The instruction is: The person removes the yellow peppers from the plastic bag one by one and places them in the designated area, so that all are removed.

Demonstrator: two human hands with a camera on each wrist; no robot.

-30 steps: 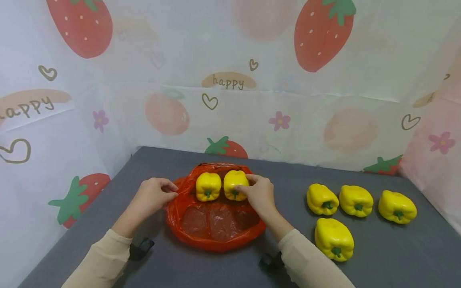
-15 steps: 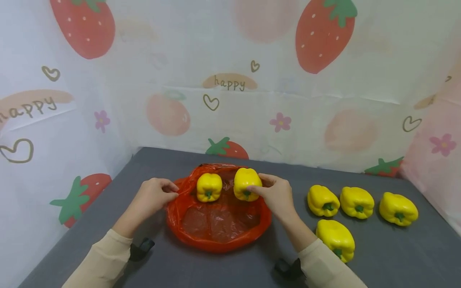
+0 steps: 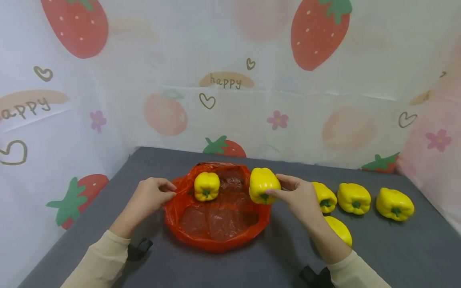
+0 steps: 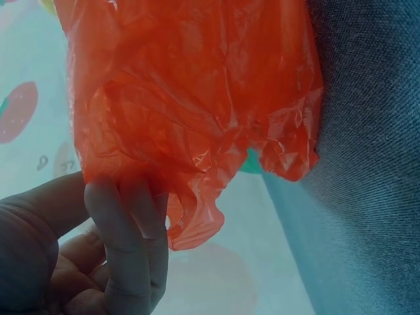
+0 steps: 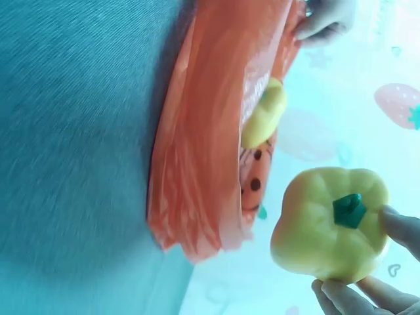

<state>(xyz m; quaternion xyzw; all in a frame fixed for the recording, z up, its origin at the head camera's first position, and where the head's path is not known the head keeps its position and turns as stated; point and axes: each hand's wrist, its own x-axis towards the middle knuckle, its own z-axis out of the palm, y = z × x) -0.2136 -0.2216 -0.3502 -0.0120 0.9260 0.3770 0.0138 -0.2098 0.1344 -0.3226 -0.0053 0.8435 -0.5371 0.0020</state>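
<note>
A red plastic bag [image 3: 216, 245] stands with its mouth spread wide on the dark tabletop. My left hand [image 3: 145, 202] pinches the bag's left rim between thumb and fingers; the left wrist view shows the fingers on the thin red plastic [image 4: 197, 79]. My right hand [image 3: 300, 200] grips a yellow bell pepper [image 3: 264, 185] by its right side, raised over the bag's right rim. In the right wrist view this pepper [image 5: 315, 223] hangs clear of the bag, its green stem toward the camera. Another yellow bell pepper [image 3: 207, 186] lies inside the bag at the back left.
Several more yellow bell peppers sit on the right: one at the back [image 3: 354, 199], one farther right [image 3: 395, 204], and two partly hidden by my right arm. A printed strawberry cloth [image 3: 230, 120] walls off the back and sides of the grey table [image 3: 223, 272].
My right hand has lifted the bell pepper from inside the bag and carried it rightward to the rim. The left hand keeps its pinch on the bag.
</note>
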